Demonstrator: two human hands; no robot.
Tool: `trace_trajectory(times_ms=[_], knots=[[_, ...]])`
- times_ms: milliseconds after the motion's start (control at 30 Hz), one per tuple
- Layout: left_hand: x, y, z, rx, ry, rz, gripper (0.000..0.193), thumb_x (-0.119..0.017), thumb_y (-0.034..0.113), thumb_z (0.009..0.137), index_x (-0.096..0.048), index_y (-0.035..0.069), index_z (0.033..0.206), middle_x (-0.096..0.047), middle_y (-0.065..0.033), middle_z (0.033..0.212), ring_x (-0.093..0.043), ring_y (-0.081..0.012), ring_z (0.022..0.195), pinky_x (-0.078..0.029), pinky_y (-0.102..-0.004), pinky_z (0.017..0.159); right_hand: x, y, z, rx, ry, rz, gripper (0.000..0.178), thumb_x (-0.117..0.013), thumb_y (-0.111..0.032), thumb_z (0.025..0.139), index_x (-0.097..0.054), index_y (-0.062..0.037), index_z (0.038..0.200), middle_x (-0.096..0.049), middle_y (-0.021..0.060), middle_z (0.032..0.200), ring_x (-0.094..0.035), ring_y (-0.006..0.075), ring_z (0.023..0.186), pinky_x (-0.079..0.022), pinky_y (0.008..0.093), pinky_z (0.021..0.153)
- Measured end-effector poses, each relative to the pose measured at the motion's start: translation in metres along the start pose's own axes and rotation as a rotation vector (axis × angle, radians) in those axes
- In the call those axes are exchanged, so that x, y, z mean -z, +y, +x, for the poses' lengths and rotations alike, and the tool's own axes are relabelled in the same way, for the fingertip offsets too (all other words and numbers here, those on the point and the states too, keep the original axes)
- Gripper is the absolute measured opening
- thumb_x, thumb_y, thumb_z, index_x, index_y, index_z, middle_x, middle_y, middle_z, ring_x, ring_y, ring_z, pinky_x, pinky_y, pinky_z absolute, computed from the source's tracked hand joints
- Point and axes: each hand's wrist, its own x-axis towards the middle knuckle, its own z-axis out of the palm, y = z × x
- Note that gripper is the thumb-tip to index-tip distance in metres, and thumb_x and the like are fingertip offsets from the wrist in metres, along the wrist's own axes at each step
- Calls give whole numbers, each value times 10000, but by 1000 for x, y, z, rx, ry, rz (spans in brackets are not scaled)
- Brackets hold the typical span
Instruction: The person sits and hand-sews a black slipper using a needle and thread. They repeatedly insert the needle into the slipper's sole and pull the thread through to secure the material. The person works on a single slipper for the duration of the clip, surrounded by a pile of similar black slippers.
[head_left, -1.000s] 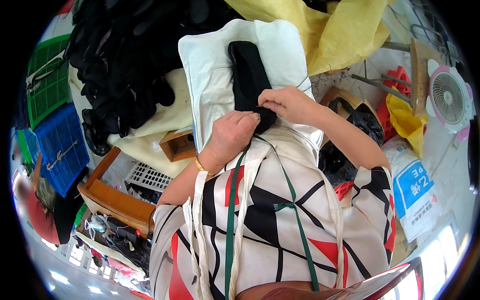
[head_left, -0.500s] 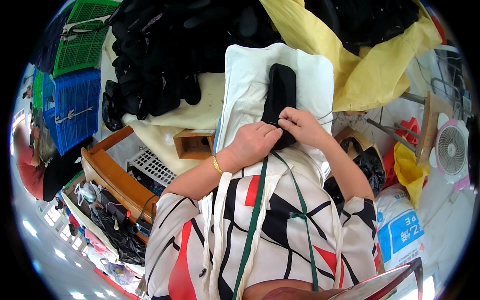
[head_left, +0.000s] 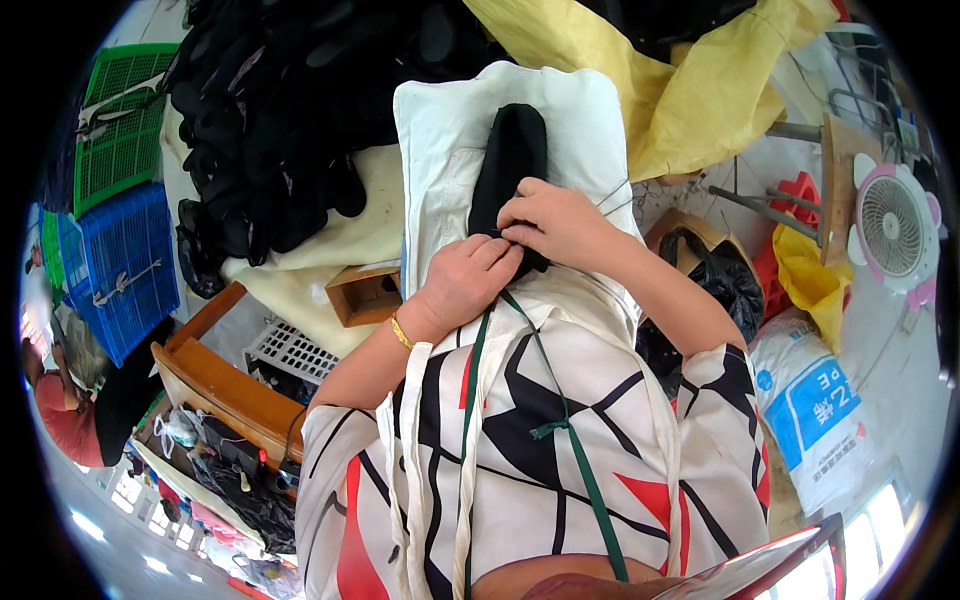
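Note:
A black cloth shoe (head_left: 511, 150) lies lengthwise on a white padded cloth (head_left: 585, 115) over my lap, its far end pointing away from me. My left hand (head_left: 466, 274), with a gold bracelet at the wrist, grips the shoe's near part with bent fingers. From the right, my right hand (head_left: 556, 222) reaches over the shoe, its fingertips pinched at the edge, close to the left fingertips. Whatever lies between those fingertips is too small to make out. A thin dark thread (head_left: 615, 192) shows beside the right hand. Both hands cover the shoe's near portion.
A heap of black shoes (head_left: 270, 130) rises at the far left, beside a yellow sheet (head_left: 665, 130). Blue crates (head_left: 120, 270), a wooden chair (head_left: 225, 385) and another person (head_left: 65, 410) are leftward. A fan (head_left: 893, 225) and a white sack (head_left: 810, 400) stand right.
The whole view has shifted, moving the scene leftward. The shoe has tilted onto its side, and my right hand now lies further across it. Both hands stay at its near part.

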Motion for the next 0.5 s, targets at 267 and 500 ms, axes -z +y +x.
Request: trace_trajectory(times_ms=[267, 500], knots=[[-2, -2, 0, 5, -15, -31, 235, -673, 94, 733, -678, 59, 965, -649, -52, 902, -639, -203, 765, -520, -319, 603, -40, 28, 25, 212, 287, 368, 161, -618, -179, 955, -556, -44, 892, -564, 53, 895, -582, 193, 729, -478, 327, 654], [-3, -6, 9, 163, -65, -130, 202, -766, 110, 748, -669, 89, 925, -638, -46, 834, -641, -241, 754, -535, -336, 622, 61, 14, -5, -296, 211, 959, 226, -507, -270, 1031, -530, -59, 951, -583, 11, 746, -538, 85, 562, -447, 231, 483]])
